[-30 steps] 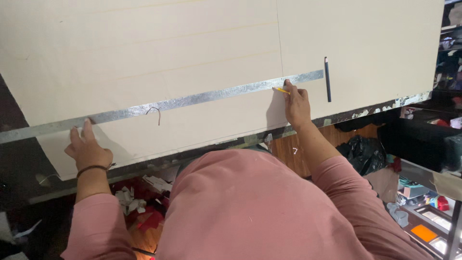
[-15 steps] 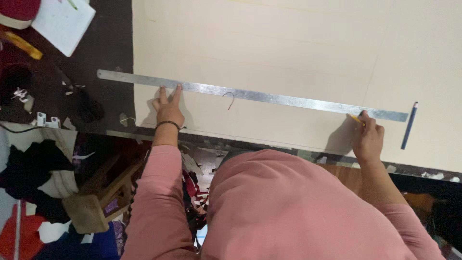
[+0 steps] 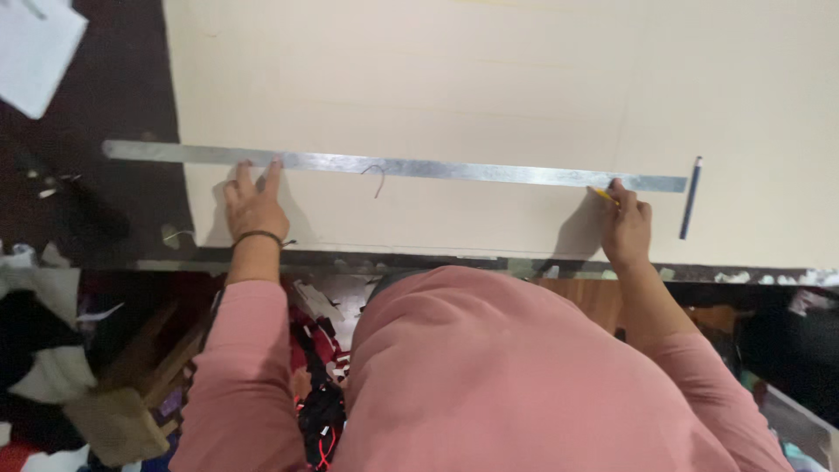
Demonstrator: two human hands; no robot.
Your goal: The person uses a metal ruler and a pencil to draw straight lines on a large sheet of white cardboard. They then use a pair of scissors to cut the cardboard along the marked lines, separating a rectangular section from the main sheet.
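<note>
A long metal ruler [image 3: 419, 167] lies across a large cream sheet [image 3: 489, 79] on a dark table. My left hand [image 3: 254, 204] presses its fingertips on the ruler's lower edge near the left end. My right hand [image 3: 627, 225] grips a yellow pencil [image 3: 602, 194] with its tip against the ruler's lower edge near the right end. A dark pen [image 3: 690, 197] lies on the sheet just beyond the ruler's right end. A short thread [image 3: 377, 177] rests on the ruler's middle.
White paper [image 3: 37, 45] lies at the top left on the dark table [image 3: 96, 210]. Cloth scraps and a pile of clutter [image 3: 52, 350] sit below the table's edge on the left. My pink garment fills the bottom of the view.
The view has shifted, so the ruler now runs nearly level. Both hands keep their places on the ruler and the pencil stays at its right end.
</note>
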